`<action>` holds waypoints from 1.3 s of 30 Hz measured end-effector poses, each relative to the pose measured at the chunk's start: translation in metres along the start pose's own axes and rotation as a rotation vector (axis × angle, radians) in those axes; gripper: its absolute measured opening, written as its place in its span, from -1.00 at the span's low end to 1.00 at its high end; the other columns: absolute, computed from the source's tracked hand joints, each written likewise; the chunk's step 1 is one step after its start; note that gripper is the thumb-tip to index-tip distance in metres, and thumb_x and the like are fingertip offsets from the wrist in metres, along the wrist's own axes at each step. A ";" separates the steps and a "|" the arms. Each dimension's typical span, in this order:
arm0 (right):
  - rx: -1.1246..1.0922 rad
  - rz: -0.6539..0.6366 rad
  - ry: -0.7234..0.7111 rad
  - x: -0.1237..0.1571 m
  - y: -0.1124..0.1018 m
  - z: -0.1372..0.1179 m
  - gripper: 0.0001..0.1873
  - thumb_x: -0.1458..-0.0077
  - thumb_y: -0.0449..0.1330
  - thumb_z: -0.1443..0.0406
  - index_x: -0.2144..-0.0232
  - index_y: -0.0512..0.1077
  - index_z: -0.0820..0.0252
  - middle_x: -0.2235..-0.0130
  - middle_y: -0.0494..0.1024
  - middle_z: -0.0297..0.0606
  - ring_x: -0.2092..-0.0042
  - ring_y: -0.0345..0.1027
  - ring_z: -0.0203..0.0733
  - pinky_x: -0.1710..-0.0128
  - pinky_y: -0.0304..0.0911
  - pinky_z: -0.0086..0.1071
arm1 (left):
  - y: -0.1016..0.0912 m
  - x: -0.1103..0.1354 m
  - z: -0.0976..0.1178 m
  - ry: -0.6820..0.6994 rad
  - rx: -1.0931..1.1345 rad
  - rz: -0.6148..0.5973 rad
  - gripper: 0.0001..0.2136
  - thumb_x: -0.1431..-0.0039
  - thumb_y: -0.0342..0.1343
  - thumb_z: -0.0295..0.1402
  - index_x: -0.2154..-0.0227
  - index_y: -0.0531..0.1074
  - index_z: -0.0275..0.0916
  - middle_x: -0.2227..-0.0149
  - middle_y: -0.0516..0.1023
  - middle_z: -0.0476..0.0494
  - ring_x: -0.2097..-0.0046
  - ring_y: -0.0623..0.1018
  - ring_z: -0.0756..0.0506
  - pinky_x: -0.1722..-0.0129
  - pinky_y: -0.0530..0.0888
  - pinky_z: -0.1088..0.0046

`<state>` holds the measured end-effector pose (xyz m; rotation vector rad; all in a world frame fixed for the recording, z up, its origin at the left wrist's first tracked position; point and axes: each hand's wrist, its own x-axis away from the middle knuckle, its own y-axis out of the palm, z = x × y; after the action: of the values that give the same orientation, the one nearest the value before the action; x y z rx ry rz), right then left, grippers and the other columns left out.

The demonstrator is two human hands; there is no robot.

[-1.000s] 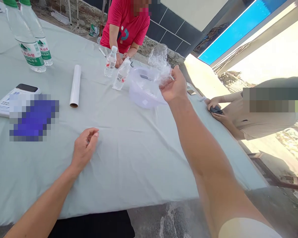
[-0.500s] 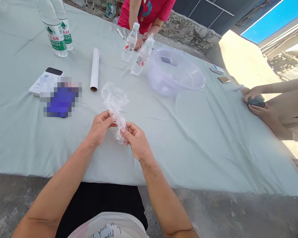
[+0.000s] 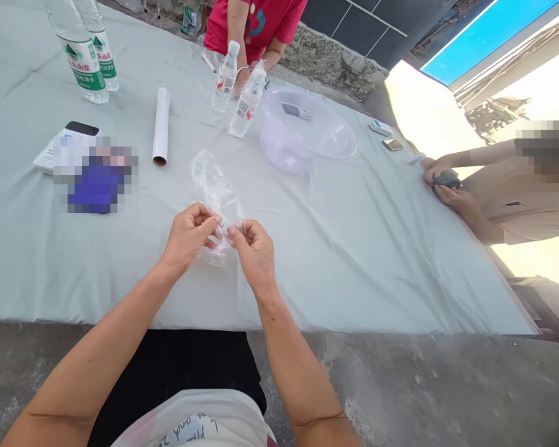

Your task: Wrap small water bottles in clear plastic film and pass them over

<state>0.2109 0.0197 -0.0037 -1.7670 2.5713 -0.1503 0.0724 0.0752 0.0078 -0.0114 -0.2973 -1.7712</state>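
Note:
A crumpled piece of clear plastic film (image 3: 214, 180) is pinched between my two hands, low over the near part of the table. My left hand (image 3: 190, 236) grips it from the left with thumb and forefinger. From the right, my right hand (image 3: 254, 251) pinches it close beside the left fingertips. Part of the film rises beyond my fingers, and a bunched end hangs below them. Farther up the table lies a white roll (image 3: 161, 127) with a brown cardboard core, touched by neither hand.
Beyond my hands stand a clear purple-tinted basin (image 3: 284, 152) and two water bottles (image 3: 225, 77) (image 3: 248, 105). Two larger bottles (image 3: 84, 68) (image 3: 103, 56) stand far left, near a white box-like device (image 3: 51, 152) and a blurred blue item (image 3: 93, 189). Two people are at the table's far and right edges.
My hands have drawn closer together and the film is spread wider above my fingers. The whole view has shifted, so the table's things appear farther left.

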 end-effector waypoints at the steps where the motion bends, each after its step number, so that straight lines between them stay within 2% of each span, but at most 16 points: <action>1: -0.073 0.013 0.034 -0.001 0.000 0.002 -0.66 -0.03 0.32 0.01 0.38 0.42 0.13 0.32 0.49 -0.38 0.31 0.38 -0.34 0.29 0.34 -0.42 | -0.003 0.003 0.000 -0.019 0.018 0.017 -0.78 0.03 0.29 -0.26 0.46 0.36 -0.21 0.46 0.46 0.03 0.42 0.49 0.02 0.55 0.42 0.57; 6: -0.422 0.092 0.280 -0.008 -0.018 0.013 -0.57 0.14 0.41 0.01 0.36 0.40 0.13 0.35 0.52 -0.42 0.50 0.34 -0.43 0.52 0.32 -0.49 | -0.031 0.013 -0.012 -0.208 0.232 0.141 -0.69 0.22 0.40 -0.30 0.47 0.36 -0.23 0.49 0.42 0.05 0.50 0.41 0.09 0.63 0.25 0.65; 8: -0.487 0.130 0.314 -0.009 -0.028 0.018 -0.57 0.18 0.44 0.05 0.36 0.40 0.14 0.38 0.52 -0.45 0.54 0.29 -0.47 0.58 0.27 -0.54 | -0.043 0.018 -0.016 -0.258 0.303 0.191 -0.66 0.28 0.42 -0.35 0.48 0.36 -0.24 0.51 0.39 0.07 0.52 0.37 0.11 0.65 0.22 0.66; 11: -0.480 0.179 0.339 -0.013 -0.044 0.026 -0.60 0.18 0.44 0.10 0.37 0.40 0.15 0.44 0.51 -0.46 0.57 0.25 -0.49 0.61 0.23 -0.57 | -0.061 0.023 -0.017 -0.237 0.294 0.277 -0.66 0.32 0.42 -0.40 0.47 0.38 -0.25 0.51 0.38 0.07 0.53 0.36 0.11 0.66 0.19 0.66; 14: -0.330 0.171 0.354 -0.018 -0.056 0.033 -0.65 0.14 0.40 0.12 0.38 0.41 0.17 0.44 0.53 -0.40 0.58 0.23 -0.47 0.61 0.22 -0.55 | -0.080 0.028 -0.013 -0.191 0.148 0.370 -0.68 0.29 0.39 -0.39 0.45 0.39 -0.23 0.50 0.39 0.05 0.50 0.44 0.05 0.65 0.24 0.62; 17: -0.120 0.121 0.347 -0.024 -0.067 0.035 -0.66 0.06 0.34 0.10 0.32 0.42 0.18 0.35 0.57 -0.31 0.54 0.26 -0.43 0.57 0.23 -0.50 | -0.091 0.036 -0.008 -0.143 -0.145 0.459 -0.74 0.15 0.32 -0.35 0.37 0.40 -0.20 0.39 0.44 0.00 0.46 0.50 -0.01 0.61 0.32 0.53; 19: 0.066 0.023 0.347 -0.026 -0.074 0.031 -0.61 0.00 0.30 0.08 0.17 0.44 0.17 0.21 0.59 -0.23 0.49 0.33 -0.38 0.50 0.25 -0.44 | -0.089 0.042 -0.004 -0.004 -0.416 0.556 -0.81 -0.01 0.23 -0.32 0.29 0.40 -0.17 0.29 0.48 -0.04 0.40 0.52 -0.04 0.53 0.38 0.47; 21: 0.294 -0.015 0.298 -0.025 -0.081 0.023 -0.49 -0.05 0.26 0.05 -0.01 0.40 0.12 0.07 0.57 -0.18 0.42 0.38 -0.32 0.38 0.30 -0.35 | -0.077 0.046 -0.001 0.229 -0.670 0.584 -0.88 -0.16 0.10 -0.32 0.23 0.41 -0.15 0.21 0.51 -0.07 0.30 0.53 -0.06 0.39 0.44 0.42; 23: 0.511 0.087 0.161 -0.022 -0.085 0.013 -0.41 -0.08 0.23 0.01 -0.11 0.35 0.08 -0.05 0.51 -0.13 0.33 0.41 -0.24 0.24 0.33 -0.22 | -0.059 0.044 -0.001 0.437 -0.869 0.424 -0.85 -0.26 -0.01 -0.36 0.19 0.43 -0.15 0.16 0.54 -0.12 0.21 0.54 -0.08 0.25 0.46 0.39; 26: 0.635 0.246 -0.138 -0.014 -0.076 -0.003 -0.50 -0.19 0.12 0.04 -0.12 0.32 0.07 -0.13 0.44 -0.08 0.14 0.43 -0.09 0.11 0.34 -0.13 | -0.033 0.028 -0.005 0.577 -1.105 -0.014 -0.74 -0.30 -0.14 -0.43 0.10 0.44 -0.18 0.06 0.55 -0.22 0.09 0.55 -0.16 0.14 0.46 0.29; 27: 0.640 0.224 -0.239 -0.011 -0.069 -0.005 -0.55 -0.24 0.08 0.07 -0.12 0.33 0.06 -0.13 0.44 -0.08 0.06 0.42 -0.06 0.07 0.34 -0.12 | -0.028 0.021 -0.008 0.587 -1.167 -0.139 -0.72 -0.29 -0.13 -0.45 0.07 0.44 -0.19 0.00 0.54 -0.27 0.02 0.54 -0.20 0.09 0.46 0.23; 29: 0.686 0.064 -0.408 -0.008 -0.053 -0.005 -0.59 -0.29 0.03 0.11 -0.13 0.32 0.05 -0.15 0.43 -0.09 -0.13 0.34 -0.02 -0.09 0.29 -0.10 | -0.024 0.009 -0.016 0.583 -1.270 -0.309 -0.72 -0.27 -0.03 -0.42 0.01 0.43 -0.23 -0.11 0.48 -0.37 -0.14 0.47 -0.29 -0.06 0.42 0.09; 31: 0.821 -0.142 -0.471 -0.008 -0.040 0.003 -0.50 -0.26 0.11 0.10 -0.21 0.27 0.05 -0.25 0.33 -0.05 -0.31 0.16 0.04 -0.26 0.13 -0.02 | -0.028 -0.001 -0.023 0.546 -1.356 -0.390 -0.62 -0.21 0.14 -0.31 -0.08 0.40 -0.25 -0.22 0.37 -0.44 -0.27 0.35 -0.37 -0.20 0.30 -0.04; 34: 1.047 -0.358 -0.360 -0.015 -0.040 0.023 -0.22 -0.15 0.25 0.04 -0.33 0.13 0.05 -0.40 0.08 -0.03 -0.43 -0.11 0.17 -0.34 -0.06 0.13 | -0.043 -0.007 -0.029 0.455 -1.463 -0.429 -0.32 -0.10 0.27 -0.08 -0.24 0.30 -0.25 -0.37 0.15 -0.48 -0.40 0.12 -0.42 -0.32 0.09 -0.13; 36: 1.121 -0.453 -0.294 -0.021 -0.055 0.035 -0.16 -0.14 0.24 -0.02 -0.37 0.06 0.01 -0.43 0.01 -0.06 -0.44 -0.15 0.15 -0.37 -0.12 0.15 | -0.054 -0.010 -0.028 0.405 -1.497 -0.441 -0.16 -0.03 0.29 0.05 -0.32 0.21 -0.21 -0.43 0.02 -0.45 -0.44 0.01 -0.43 -0.35 -0.01 -0.15; 39: 1.167 -0.560 -0.286 -0.030 -0.094 0.042 -0.19 -0.18 0.17 -0.09 -0.37 0.06 -0.05 -0.44 0.02 -0.15 -0.45 -0.15 0.09 -0.40 -0.17 0.14 | -0.066 -0.017 -0.025 0.391 -1.502 -0.487 -0.02 0.06 0.26 0.20 -0.37 0.13 -0.17 -0.45 -0.06 -0.38 -0.46 -0.07 -0.40 -0.38 -0.11 -0.11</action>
<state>0.3118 0.0111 -0.0384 -1.6650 1.1948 -1.0350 0.0163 0.0990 -0.0322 -0.6940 1.4377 -2.0203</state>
